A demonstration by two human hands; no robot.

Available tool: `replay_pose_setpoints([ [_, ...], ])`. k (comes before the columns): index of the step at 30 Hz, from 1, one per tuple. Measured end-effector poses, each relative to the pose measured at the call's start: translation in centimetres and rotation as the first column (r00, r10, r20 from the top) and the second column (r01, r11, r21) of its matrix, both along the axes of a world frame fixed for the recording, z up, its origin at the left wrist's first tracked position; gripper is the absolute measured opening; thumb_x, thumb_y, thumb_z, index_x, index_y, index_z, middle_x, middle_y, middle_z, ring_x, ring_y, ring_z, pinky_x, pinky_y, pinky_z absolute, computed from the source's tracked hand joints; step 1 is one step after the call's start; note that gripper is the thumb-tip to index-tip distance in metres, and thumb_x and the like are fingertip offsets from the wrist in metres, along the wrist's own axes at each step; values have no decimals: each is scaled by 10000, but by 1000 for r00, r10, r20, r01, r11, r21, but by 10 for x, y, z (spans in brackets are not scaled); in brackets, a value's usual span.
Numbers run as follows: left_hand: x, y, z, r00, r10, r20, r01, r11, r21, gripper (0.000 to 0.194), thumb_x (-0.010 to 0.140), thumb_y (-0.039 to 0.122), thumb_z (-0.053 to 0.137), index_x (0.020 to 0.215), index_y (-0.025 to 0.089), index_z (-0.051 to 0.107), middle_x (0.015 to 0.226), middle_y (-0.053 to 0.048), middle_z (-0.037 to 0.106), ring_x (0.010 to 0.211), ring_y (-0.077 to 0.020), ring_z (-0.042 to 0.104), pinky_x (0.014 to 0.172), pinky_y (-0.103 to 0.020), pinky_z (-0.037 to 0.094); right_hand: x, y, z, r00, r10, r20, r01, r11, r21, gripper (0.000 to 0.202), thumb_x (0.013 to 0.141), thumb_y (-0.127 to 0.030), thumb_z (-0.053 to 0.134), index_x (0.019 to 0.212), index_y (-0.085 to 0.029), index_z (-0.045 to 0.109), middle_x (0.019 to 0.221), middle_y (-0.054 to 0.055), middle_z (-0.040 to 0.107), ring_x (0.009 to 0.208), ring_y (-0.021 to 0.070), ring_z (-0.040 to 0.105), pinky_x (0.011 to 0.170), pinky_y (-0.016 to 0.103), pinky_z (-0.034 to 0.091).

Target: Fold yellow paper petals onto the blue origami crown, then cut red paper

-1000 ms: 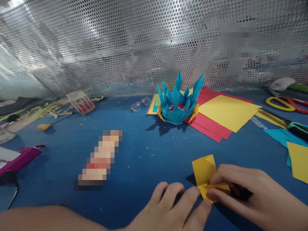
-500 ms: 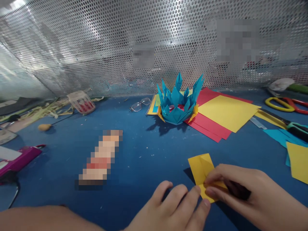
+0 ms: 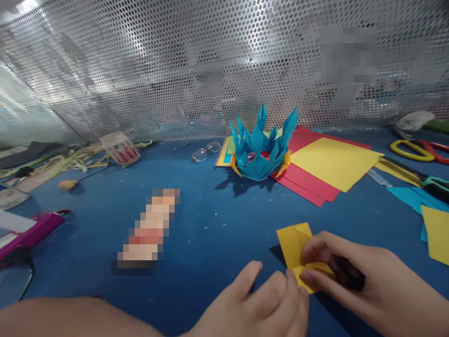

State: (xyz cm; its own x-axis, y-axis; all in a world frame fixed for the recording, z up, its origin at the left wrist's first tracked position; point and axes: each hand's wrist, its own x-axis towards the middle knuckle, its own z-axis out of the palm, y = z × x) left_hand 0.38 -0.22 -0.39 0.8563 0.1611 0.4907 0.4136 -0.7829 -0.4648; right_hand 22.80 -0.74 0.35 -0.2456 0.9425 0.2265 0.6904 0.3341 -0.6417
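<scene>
Small and yellow, a folded piece of paper sits at the lower right, creased with raised flaps. My right hand pinches one flap between thumb and fingers from the right side. At the paper's near left edge, my left hand has its fingers bent, with the tips of the index finger and thumb gripping the edge. Another finger of that hand sticks up apart from the rest. Part of the paper is hidden behind both hands' fingertips.
A blue folded paper crown stands farther back, beside yellow sheets and red sheets. Eyeglasses, a clear cup and a magenta object lie leftward. Scissors are at right. Perforated metal closes off the back.
The fingers of my left hand have curled closer together at the paper's lower edge. My right hand keeps its pinch. The whole view has shifted slightly.
</scene>
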Motion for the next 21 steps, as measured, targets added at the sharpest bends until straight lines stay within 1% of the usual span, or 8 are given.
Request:
replay_pose_setpoints([
  [5,4,2,-2,998,-35,46,36,999,-9,187,974,272,544,1030,258,721,1037,33,718,897,-151,528,880,-315,401,2,-2,-4,999,-4,-35,7,997,76,223,895,-366,549,704,-256,583,566,-66,626,450,75,586,441,124,459],
  [7,4,3,-2,998,-36,58,37,999,-16,189,974,271,543,1038,265,721,1023,43,713,834,-144,511,872,-322,396,3,-2,-5,1000,-5,-11,7,990,137,254,915,-373,542,695,-257,590,586,-64,645,463,72,602,449,120,461],
  [9,5,3,-2,998,-21,61,23,999,-36,207,980,271,534,1086,285,711,1003,64,706,767,-134,485,850,-327,393,4,-2,-6,1000,-1,11,-1,986,167,271,935,-390,531,710,-260,609,608,-59,664,478,77,617,459,126,472],
  [11,6,4,-2,999,-9,54,12,998,-67,231,992,283,516,1137,298,695,995,72,698,727,-131,466,821,-329,391,5,-1,-6,1000,1,15,-4,987,163,276,945,-400,521,730,-267,630,633,-55,683,499,86,634,471,136,484],
  [13,6,5,-2,999,-12,33,15,996,-91,246,993,289,512,1171,291,682,1010,56,695,715,-136,458,808,-329,388,7,1,-6,1000,6,17,-9,989,144,258,938,-389,530,739,-277,650,654,-52,698,521,97,650,483,146,495],
  [16,7,5,-2,1000,-23,11,24,994,-111,239,983,284,528,1165,279,683,1028,35,694,727,-143,462,820,-327,385,9,3,-4,999,37,32,-40,994,100,228,921,-352,546,743,-286,673,667,-48,708,539,109,664,492,156,501],
  [18,7,5,-2,999,-27,22,30,993,-118,228,985,276,520,1135,279,692,1013,37,694,736,-144,467,826,-328,384,9,3,-3,999,34,29,-37,994,103,255,930,-375,533,732,-291,671,655,-52,704,526,107,659,478,155,491],
  [21,8,6,-1,998,-37,50,43,991,-124,235,997,255,489,1092,272,703,977,43,690,736,-144,467,828,-334,379,5,1,-4,1000,-11,9,10,989,148,305,960,-458,502,741,-279,614,590,-74,651,452,76,606,436,122,455],
])
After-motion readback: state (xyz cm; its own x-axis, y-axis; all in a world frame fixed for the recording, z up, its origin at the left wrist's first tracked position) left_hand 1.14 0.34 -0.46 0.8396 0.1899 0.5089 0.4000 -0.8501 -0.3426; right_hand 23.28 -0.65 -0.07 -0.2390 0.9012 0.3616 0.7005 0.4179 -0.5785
